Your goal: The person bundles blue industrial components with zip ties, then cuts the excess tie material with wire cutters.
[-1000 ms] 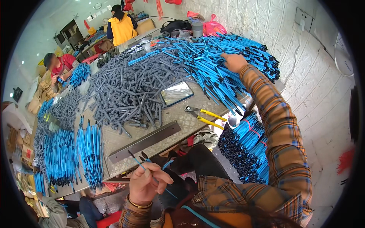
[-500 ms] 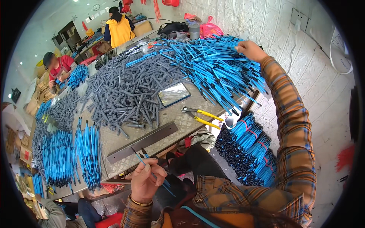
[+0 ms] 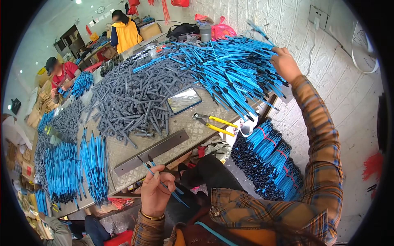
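the flat grey metal bar (image 3: 152, 151) on the table (image 3: 193, 131) served as the landmark. far left of it, rows of blue rods (image 3: 61, 172) lay side by side along the table's edge, and beyond those a person in a red top (image 3: 61, 74) handled more blue rods. just below the bar, at the table's near edge, the left hand (image 3: 155, 192) was curled shut, its fingers (image 3: 164, 180) pinching a thin blue rod (image 3: 166, 186) that slanted from near the bar down past the palm. above the bar spread a heap of short grey tubes (image 3: 135, 98), and a person in a yellow vest (image 3: 125, 33) sat at the far end. just right of the heap and above the bar's right end lay a dark phone (image 3: 184, 100). right of the bar lay yellow-handled pliers (image 3: 215, 123). up and right of it, a big pile of blue rods with black tips (image 3: 234, 74) fanned across the table. the right hand (image 3: 283, 63) rested on that pile's far right edge, fingers bent down into the rods; whether they gripped any i could not tell. below, right of the bar, banded bundles of blue rods (image 3: 266, 160) sat on the floor.
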A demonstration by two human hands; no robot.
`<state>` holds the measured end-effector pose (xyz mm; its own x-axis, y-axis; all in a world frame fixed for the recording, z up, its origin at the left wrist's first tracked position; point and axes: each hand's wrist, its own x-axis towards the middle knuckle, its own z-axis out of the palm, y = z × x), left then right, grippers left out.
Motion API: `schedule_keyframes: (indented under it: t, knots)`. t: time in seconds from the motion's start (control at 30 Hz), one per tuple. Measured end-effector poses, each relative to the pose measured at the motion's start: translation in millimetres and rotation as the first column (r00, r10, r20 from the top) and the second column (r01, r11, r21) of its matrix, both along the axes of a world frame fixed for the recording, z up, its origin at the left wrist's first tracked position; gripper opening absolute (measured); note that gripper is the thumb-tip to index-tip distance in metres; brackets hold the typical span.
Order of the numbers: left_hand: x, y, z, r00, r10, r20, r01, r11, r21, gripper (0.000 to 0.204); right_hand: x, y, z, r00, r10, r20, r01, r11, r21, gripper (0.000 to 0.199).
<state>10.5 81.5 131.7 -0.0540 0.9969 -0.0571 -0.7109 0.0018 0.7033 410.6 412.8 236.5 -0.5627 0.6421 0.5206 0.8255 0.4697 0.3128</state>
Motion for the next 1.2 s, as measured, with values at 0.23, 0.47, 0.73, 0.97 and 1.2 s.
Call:
schedule_keyframes:
  t: [0.23,0.47,0.73,0.97,1.2]
  knots:
    - [-22.5,54.3,-8.5,0.981,0.065,0.181,-0.072,0.997,0.033,0.03,-68.8,-126.6,-2.1,0.78,0.59,-0.207,-0.617,0.78,-0.103,0.01]
    - [-1.6,74.9,31.5,0.982,0.001,-0.19,0.056,0.952,0.299,0.025,-142.9,-185.3,-43.5,0.491,0.837,-0.242,-0.862,0.427,-0.273,0.006]
    - [10.0,74.4,14.7,0.773,0.632,0.047,-0.613,0.727,0.308,0.011,-189.9,-180.8,-84.5,0.759,0.267,-0.594,-0.611,0.607,-0.507,0.023]
    - [-23.4,36.8,28.2,0.918,0.229,0.324,-0.338,0.879,0.337,0.013,-252.7,-35.4,-45.9,0.702,0.6,-0.383,-0.712,0.586,-0.386,0.018]
    - [-81.9,10.5,-7.4,0.939,-0.165,0.303,0.034,0.918,0.395,0.02,-349.7,150.9,-58.5,0.997,-0.074,0.011,0.073,0.929,-0.363,0.021]
